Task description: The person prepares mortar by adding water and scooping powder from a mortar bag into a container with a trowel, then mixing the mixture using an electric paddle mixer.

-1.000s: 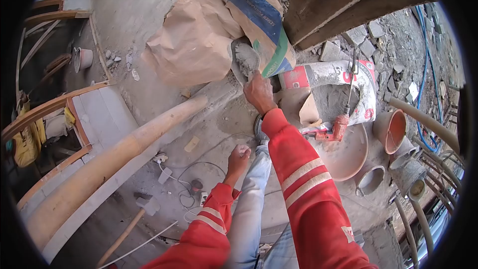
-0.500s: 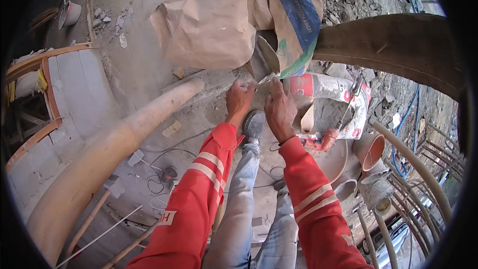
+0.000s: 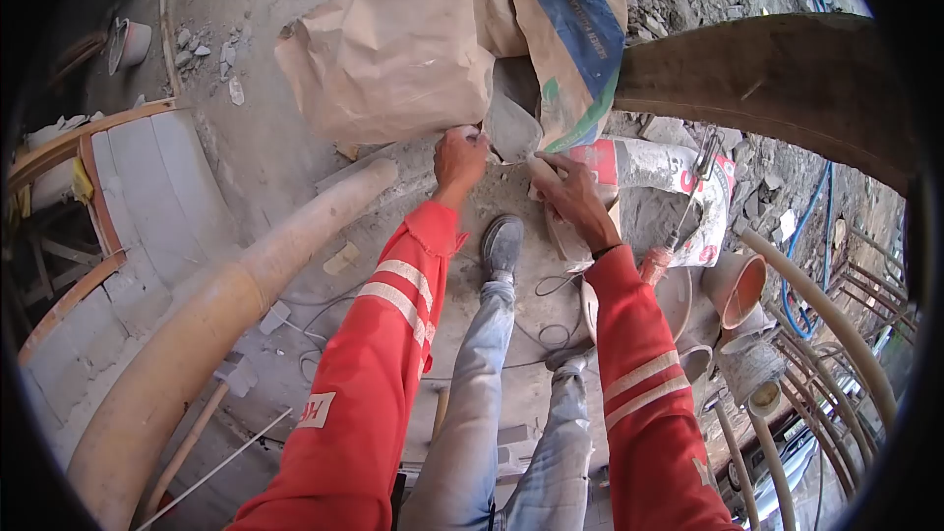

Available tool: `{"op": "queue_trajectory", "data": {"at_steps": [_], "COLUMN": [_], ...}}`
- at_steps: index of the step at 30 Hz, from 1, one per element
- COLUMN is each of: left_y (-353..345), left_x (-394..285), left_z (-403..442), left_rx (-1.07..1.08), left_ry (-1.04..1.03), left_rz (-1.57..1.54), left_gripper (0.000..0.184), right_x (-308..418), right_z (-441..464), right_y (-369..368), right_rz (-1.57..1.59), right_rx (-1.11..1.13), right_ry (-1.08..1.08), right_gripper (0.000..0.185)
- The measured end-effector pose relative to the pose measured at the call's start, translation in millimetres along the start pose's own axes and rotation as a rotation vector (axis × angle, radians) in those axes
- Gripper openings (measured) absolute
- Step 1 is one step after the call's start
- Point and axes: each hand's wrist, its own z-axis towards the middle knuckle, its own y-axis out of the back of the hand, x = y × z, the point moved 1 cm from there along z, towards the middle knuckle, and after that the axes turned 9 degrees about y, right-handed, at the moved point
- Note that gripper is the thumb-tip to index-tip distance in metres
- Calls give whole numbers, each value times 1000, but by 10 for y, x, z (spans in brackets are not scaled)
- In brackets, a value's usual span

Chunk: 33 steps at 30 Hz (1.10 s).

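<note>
A brown paper cement sack (image 3: 393, 49) with a blue and green printed panel lies ahead of me, its near end torn open on grey material (image 3: 513, 128). My left hand (image 3: 460, 162) is closed on the sack's near edge, left of the opening. On the opposite side my right hand (image 3: 573, 199) pinches the edge below the printed panel; its fingertips are partly hidden. Right beside that hand lies a white and red sack (image 3: 595, 162), opened, with grey powder in it. A red power tool (image 3: 654, 264) with a wire whisk rests against this sack.
A thick tan column-like pipe (image 3: 231, 310) runs along my left. Behind the sacks at right stands a curved brown panel (image 3: 767, 88). Buckets (image 3: 733, 290) and bent rods (image 3: 826, 285) crowd the right side. A cable (image 3: 560, 334) crosses the floor near my shoes (image 3: 502, 248).
My hands have moved apart, left hand to the left, right hand to the right and slightly down. The opening between them in the brown cement sack looks wider.
</note>
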Motion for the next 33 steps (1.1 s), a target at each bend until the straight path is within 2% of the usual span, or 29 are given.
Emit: {"op": "queue_trajectory", "data": {"at_steps": [3,6,9,17,22,26,29,31,33], "left_y": [78,223,283,343,363,415,476,438,340], "left_x": [-17,-39,157,986,1371,1597,1664,1646,1376], "left_z": [-63,-226,-383,-1306,-2199,-2839,-3185,-3368,-3705], "left_rx": [97,144,127,163,210,268,269,252,228], "left_ry": [42,205,210,395,440,360,293,155,148], "left_rz": [-155,-293,-441,-419,-240,-51,74,166,238], "left_gripper": [34,33,33,32,28,26,23,23,23], "right_x": [-76,-116,-206,-305,-414,-861,-1179,-1497,-1877], "right_z": [-206,-379,-561,-937,-1434,-2334,-3314,-4058,-4807], "right_y": [21,25,-25,-78,133,476,836,1052,1200], "right_rz": [176,247,273,408,529,648,711,758,795], "right_rx": [-9,-14,-40,-85,-103,-144,-255,-395,-544], "right_ry": [25,-9,22,64,131,122,34,-16,-73], "right_gripper": [50,51,51,51,49,53,56,55,54]}}
